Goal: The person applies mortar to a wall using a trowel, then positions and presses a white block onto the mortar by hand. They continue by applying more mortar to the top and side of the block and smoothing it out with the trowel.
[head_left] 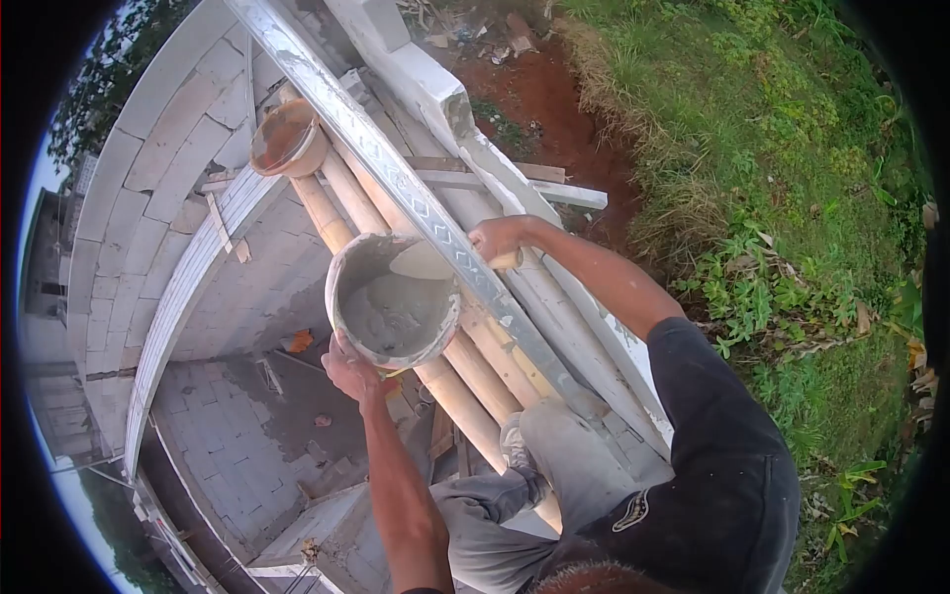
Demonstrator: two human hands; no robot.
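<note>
A bucket of wet grey mortar (391,312) is tilted toward me above the bamboo poles. My left hand (351,368) is closed on the bucket's lower left side, steadying it. My right hand (500,240) is wrapped round the wooden handle of a trowel (510,260), beyond the metal channel. The trowel's pale blade (421,260) appears inside the bucket, at the upper right of the mortar. Between bucket and right hand runs the long metal channel (396,183), which hides the middle of the trowel.
Bamboo poles (470,371) run beneath the bucket beside a white block wall (524,198). A second bucket (287,139) rests farther along the poles. Down to the left lies a block-walled room floor (213,426); to the right, a grassy slope (732,148) drops away.
</note>
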